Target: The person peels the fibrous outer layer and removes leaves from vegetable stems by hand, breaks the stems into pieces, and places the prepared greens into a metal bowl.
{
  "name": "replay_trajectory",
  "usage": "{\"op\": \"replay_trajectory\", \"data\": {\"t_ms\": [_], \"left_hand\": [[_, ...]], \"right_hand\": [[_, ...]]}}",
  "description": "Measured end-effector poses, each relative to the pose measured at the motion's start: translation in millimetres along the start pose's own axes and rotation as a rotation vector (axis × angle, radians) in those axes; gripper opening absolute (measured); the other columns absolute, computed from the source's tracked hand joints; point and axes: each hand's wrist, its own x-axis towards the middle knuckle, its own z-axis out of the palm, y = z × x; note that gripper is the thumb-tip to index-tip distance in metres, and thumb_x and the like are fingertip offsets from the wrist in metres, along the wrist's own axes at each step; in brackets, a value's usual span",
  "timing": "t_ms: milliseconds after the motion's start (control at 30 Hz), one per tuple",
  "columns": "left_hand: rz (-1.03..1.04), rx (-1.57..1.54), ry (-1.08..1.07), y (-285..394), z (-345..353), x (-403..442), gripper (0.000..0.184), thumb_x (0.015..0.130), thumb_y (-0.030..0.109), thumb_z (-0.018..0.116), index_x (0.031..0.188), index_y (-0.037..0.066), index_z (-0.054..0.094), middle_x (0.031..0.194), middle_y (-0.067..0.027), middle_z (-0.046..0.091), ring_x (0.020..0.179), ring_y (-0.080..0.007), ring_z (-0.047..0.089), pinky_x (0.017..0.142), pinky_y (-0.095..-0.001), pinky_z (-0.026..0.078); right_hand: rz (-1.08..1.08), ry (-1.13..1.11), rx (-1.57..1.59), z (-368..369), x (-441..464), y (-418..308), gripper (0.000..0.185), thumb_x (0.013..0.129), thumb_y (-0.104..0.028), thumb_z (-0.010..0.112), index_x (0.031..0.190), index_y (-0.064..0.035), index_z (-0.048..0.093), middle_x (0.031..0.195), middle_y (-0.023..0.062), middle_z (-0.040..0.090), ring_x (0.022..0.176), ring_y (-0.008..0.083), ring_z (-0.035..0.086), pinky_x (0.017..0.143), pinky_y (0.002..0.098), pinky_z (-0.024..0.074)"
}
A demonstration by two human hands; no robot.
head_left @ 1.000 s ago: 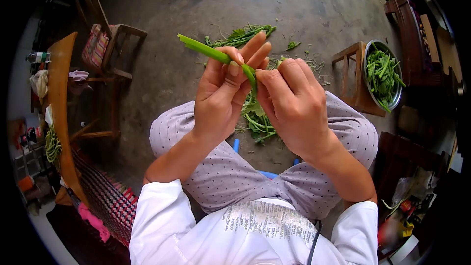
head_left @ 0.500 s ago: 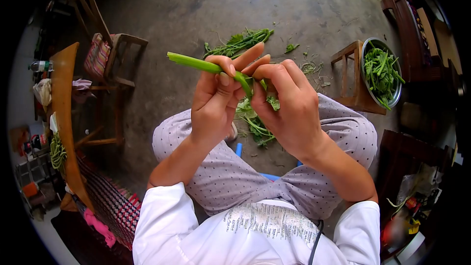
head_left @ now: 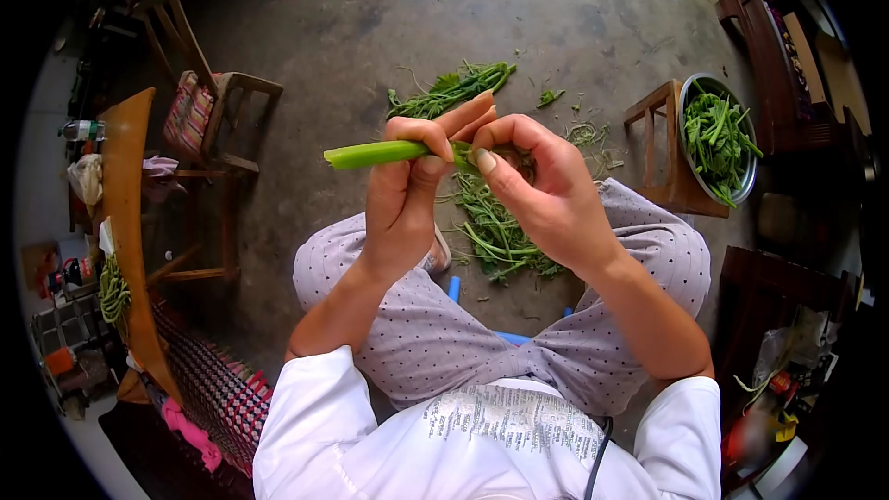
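Observation:
A thick, light green stalk (head_left: 375,155) lies nearly level in front of me, its cut end pointing left. My left hand (head_left: 405,190) is closed around it, thumb and index finger pinching it while other fingers stretch out. My right hand (head_left: 542,187) is closed in a pinch at the stalk's right end, with thumb and fingertips close to the left hand's. The fingers partly hide that end. Below the hands, a pile of stringy green peelings and leaves (head_left: 500,231) lies on the floor between my legs.
A bunch of leafy stalks (head_left: 454,88) lies on the floor ahead. To the right, a metal basin (head_left: 687,120) full of green pieces stands on a wooden stool (head_left: 653,116). A wooden table (head_left: 130,222) and a chair (head_left: 243,83) are at the left.
The stalk has gone from slanting down to the right to nearly level. My right hand has shifted slightly left, its thumb now against the stalk's end. More of the floor pile shows.

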Motion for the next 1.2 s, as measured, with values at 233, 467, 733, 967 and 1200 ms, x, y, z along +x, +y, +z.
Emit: {"op": "replay_trajectory", "data": {"t_ms": [233,467,733,967,1200], "left_hand": [[-0.092,-0.145,0.059,-1,-7,4,0.007,0.099,0.007,0.033,0.100,0.008,0.040,0.131,-0.0230,0.048,0.120,-0.0321,0.050,0.100,-0.0391,0.040],[-0.223,-0.431,0.196,-1,-21,12,0.012,0.099,0.014,0.034,0.106,0.011,0.043,0.131,-0.0232,0.046,0.120,-0.0316,0.050,0.099,-0.0405,0.044],[-0.203,-0.470,0.279,4,-38,17,0.014,0.099,0.016,0.035,0.106,0.010,0.046,0.133,-0.0239,0.044,0.120,-0.0336,0.049,0.099,-0.0431,0.046],[-0.135,-0.505,0.184,9,-54,18,0.013,0.098,0.012,0.037,0.105,0.011,0.047,0.141,-0.0212,0.035,0.129,-0.0324,0.038,0.106,-0.0443,0.038],[-0.172,-0.523,0.302,22,-38,19,0.020,0.099,0.015,0.034,0.113,0.009,0.047,0.138,-0.0244,0.038,0.125,-0.0368,0.043,0.101,-0.0427,0.044]], "right_hand": [[0.083,-0.128,0.289,-12,2,-8,0.015,0.088,-0.011,0.062,0.097,0.0003,0.058,0.089,-0.0018,0.056,0.079,0.0039,0.050,0.071,0.0188,0.0409],[0.124,-0.147,0.443,-33,8,-18,0.017,0.089,-0.014,0.062,0.099,-0.0014,0.056,0.091,-0.0015,0.056,0.081,0.0037,0.050,0.072,0.0191,0.0409],[0.142,-0.035,0.375,-57,8,-23,0.010,0.095,-0.016,0.052,0.094,-0.0054,0.051,0.079,-0.0028,0.052,0.072,0.0052,0.047,0.059,0.0199,0.0363],[0.011,-0.104,-0.606,-60,-2,-31,0.021,0.087,-0.011,0.062,0.105,-0.0010,0.058,0.066,-0.0017,0.044,0.057,0.0033,0.037,0.048,0.0209,0.0295],[-0.068,-0.101,-0.751,-49,-3,-24,0.013,0.079,-0.004,0.068,0.091,-0.0006,0.067,0.060,0.0034,0.055,0.052,0.0043,0.040,0.045,0.0229,0.0322]]}}
